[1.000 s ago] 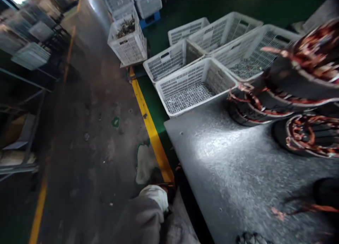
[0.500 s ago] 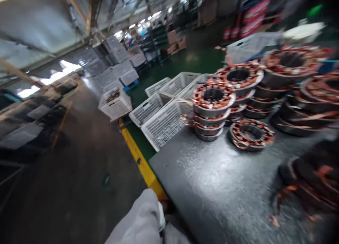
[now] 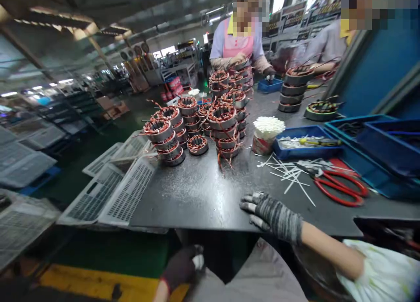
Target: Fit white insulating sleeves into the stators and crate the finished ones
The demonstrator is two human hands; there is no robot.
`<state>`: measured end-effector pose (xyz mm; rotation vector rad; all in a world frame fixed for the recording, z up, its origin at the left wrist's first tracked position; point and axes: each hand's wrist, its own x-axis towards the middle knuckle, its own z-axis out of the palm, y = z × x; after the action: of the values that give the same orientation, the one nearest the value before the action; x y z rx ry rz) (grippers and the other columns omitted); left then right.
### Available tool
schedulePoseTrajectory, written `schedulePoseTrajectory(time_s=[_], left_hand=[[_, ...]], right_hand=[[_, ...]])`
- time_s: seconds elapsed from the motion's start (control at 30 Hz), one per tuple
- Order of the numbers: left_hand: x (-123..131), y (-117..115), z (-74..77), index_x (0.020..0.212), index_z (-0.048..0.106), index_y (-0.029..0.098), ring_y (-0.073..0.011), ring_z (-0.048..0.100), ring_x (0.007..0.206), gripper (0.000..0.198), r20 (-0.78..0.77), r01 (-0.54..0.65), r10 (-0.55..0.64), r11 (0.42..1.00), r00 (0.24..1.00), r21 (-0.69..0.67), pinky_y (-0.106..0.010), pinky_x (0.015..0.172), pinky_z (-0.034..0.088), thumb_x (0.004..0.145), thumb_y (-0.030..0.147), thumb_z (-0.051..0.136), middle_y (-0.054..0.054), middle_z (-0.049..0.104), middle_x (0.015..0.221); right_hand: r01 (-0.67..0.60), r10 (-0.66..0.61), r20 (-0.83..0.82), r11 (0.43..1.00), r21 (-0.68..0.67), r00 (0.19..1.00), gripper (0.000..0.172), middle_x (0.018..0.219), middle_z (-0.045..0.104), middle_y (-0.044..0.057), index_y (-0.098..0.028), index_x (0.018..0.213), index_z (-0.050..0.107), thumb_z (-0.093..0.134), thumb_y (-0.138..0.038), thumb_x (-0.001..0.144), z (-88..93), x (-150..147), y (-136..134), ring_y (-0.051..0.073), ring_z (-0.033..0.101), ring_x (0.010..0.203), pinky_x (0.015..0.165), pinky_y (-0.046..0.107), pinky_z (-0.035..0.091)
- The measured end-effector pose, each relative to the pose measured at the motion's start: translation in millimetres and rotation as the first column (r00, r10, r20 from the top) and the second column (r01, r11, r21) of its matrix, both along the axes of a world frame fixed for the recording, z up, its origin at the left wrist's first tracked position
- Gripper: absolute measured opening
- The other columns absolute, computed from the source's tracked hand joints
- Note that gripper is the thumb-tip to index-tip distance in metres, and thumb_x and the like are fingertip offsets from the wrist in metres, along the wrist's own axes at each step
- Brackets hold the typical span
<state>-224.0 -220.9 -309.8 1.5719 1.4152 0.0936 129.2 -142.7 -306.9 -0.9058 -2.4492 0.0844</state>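
My right hand (image 3: 274, 214), in a grey striped work glove, lies on the dark workbench (image 3: 200, 201) near its front edge. Its fingers are stretched out and nothing is in them. Below the edge, beside my lap, my left hand (image 3: 183, 267) wears a dark glove with pale fingertips. Blur hides whether those fingers hold anything. Stacks of copper-wound motor stators (image 3: 169, 147) stand further back on the bench. One single stator (image 3: 197, 144) lies flat between the stacks. Closest to my right hand are loose white strips (image 3: 292, 173) and red-handled scissors (image 3: 341, 188).
Blue bins (image 3: 308, 144) and a tub of white strips (image 3: 267, 133) stand at the right; a yellow-handled tool (image 3: 320, 141) lies across one bin. White plastic crates (image 3: 127, 197) adjoin the bench's left side. A co-worker in a pink apron (image 3: 238, 39) stands across; another person (image 3: 323, 42) is at right.
The view has swung right, from the aisle and crates to the bench front. Both gloved hands, the bins, scissors and co-workers now show.
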Motion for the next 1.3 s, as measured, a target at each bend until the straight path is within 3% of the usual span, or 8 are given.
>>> schedulePoseTrajectory(time_s=[0.17, 0.3, 0.37, 0.63, 0.83, 1.03, 1.13, 1.3], left_hand=[[35.9, 69.6, 129.8, 0.116, 0.073, 0.028, -0.0252, 0.073, 0.097, 0.035, 0.372, -0.061, -0.108, 0.908, 0.922, 0.416, -0.04, 0.087, 0.059, 0.092, 0.051, 0.062, -0.007, 0.078, 0.104], [125.0, 187.3, 215.2, 0.126, 0.068, 0.024, -0.0235, 0.067, 0.111, 0.042, 0.122, -0.083, -0.063, 0.433, 0.991, 0.897, -0.042, 0.104, 0.051, 0.094, 0.049, 0.057, -0.007, 0.074, 0.121], [168.2, 242.7, 229.0, 0.123, 0.069, 0.022, -0.0287, 0.063, 0.117, 0.045, -0.156, 0.121, 0.085, 0.324, 0.984, 0.938, -0.049, 0.113, 0.041, 0.088, 0.049, 0.064, -0.01, 0.074, 0.12], [207.0, 310.8, 214.2, 0.101, 0.073, 0.02, -0.0264, 0.066, 0.102, 0.039, -0.334, 0.203, 0.201, 0.486, 0.921, 0.85, -0.05, 0.111, 0.039, 0.083, 0.055, 0.069, -0.007, 0.078, 0.102], [156.3, 236.1, 182.4, 0.113, 0.071, 0.02, -0.0251, 0.066, 0.105, 0.038, -0.032, -0.024, 0.131, 0.405, 0.991, 0.914, -0.043, 0.103, 0.048, 0.091, 0.05, 0.063, -0.006, 0.076, 0.108], [149.0, 138.1, 101.8, 0.088, 0.077, 0.025, -0.0292, 0.07, 0.101, 0.032, -0.349, 0.315, -0.072, 0.624, 0.934, 0.715, -0.051, 0.116, 0.039, 0.076, 0.055, 0.078, -0.003, 0.077, 0.087], [163.8, 107.9, 71.6, 0.093, 0.078, 0.023, -0.0314, 0.072, 0.096, 0.039, -0.457, 0.398, -0.067, 0.612, 0.887, 0.683, -0.059, 0.124, 0.024, 0.075, 0.058, 0.079, -0.007, 0.078, 0.087], [147.4, 82.7, 58.0, 0.128, 0.067, 0.025, -0.025, 0.069, 0.114, 0.037, -0.147, 0.114, 0.019, 0.538, 0.989, 0.835, -0.049, 0.121, 0.036, 0.096, 0.041, 0.058, -0.006, 0.077, 0.117]], right_hand=[[0.044, -0.04, -0.074, 0.998, 0.055, 0.996, 0.034, 0.127, 0.073, 0.01, -0.024, 0.126, 0.072, 0.052, -0.026, 0.097, -17.4, 28.7, -26.2, 0.025, 0.069, 0.114, 0.099, 0.044, 0.057], [0.207, -0.187, -0.194, 0.974, 0.09, 0.963, 0.031, 0.123, 0.075, 0.009, -0.025, 0.119, 0.074, 0.051, -0.024, 0.099, -30.1, 46.3, -28.3, 0.025, 0.069, 0.115, 0.099, 0.046, 0.058], [0.262, -0.235, -0.226, 0.96, 0.1, 0.945, 0.03, 0.121, 0.076, 0.009, -0.025, 0.116, 0.075, 0.051, -0.023, 0.099, -33.8, 48.1, -27.1, 0.025, 0.07, 0.113, 0.1, 0.048, 0.057], [0.321, -0.28, -0.291, 0.942, 0.102, 0.915, 0.029, 0.114, 0.078, 0.009, -0.024, 0.114, 0.076, 0.051, -0.021, 0.098, -33.5, 42.3, -27.7, 0.025, 0.072, 0.108, 0.098, 0.049, 0.058], [0.315, -0.278, -0.306, 0.946, 0.078, 0.911, 0.028, 0.115, 0.077, 0.007, -0.024, 0.115, 0.074, 0.051, -0.022, 0.1, -30.3, 43.9, -28.2, 0.024, 0.071, 0.108, 0.098, 0.048, 0.057], [0.34, -0.292, -0.262, 0.927, 0.159, 0.92, 0.028, 0.111, 0.078, 0.008, -0.021, 0.11, 0.075, 0.048, -0.021, 0.101, -25.9, 37.1, -29.9, 0.024, 0.072, 0.101, 0.095, 0.045, 0.056], [0.352, -0.311, -0.235, 0.922, 0.159, 0.921, 0.029, 0.11, 0.078, 0.008, -0.022, 0.109, 0.076, 0.048, -0.021, 0.1, -23.6, 37.0, -31.7, 0.023, 0.072, 0.1, 0.093, 0.043, 0.056], [0.428, -0.375, -0.359, 0.9, 0.078, 0.854, 0.027, 0.117, 0.076, 0.008, -0.022, 0.116, 0.074, 0.052, -0.022, 0.099, -22.1, 47.1, -36.1, 0.024, 0.068, 0.108, 0.099, 0.042, 0.054]])
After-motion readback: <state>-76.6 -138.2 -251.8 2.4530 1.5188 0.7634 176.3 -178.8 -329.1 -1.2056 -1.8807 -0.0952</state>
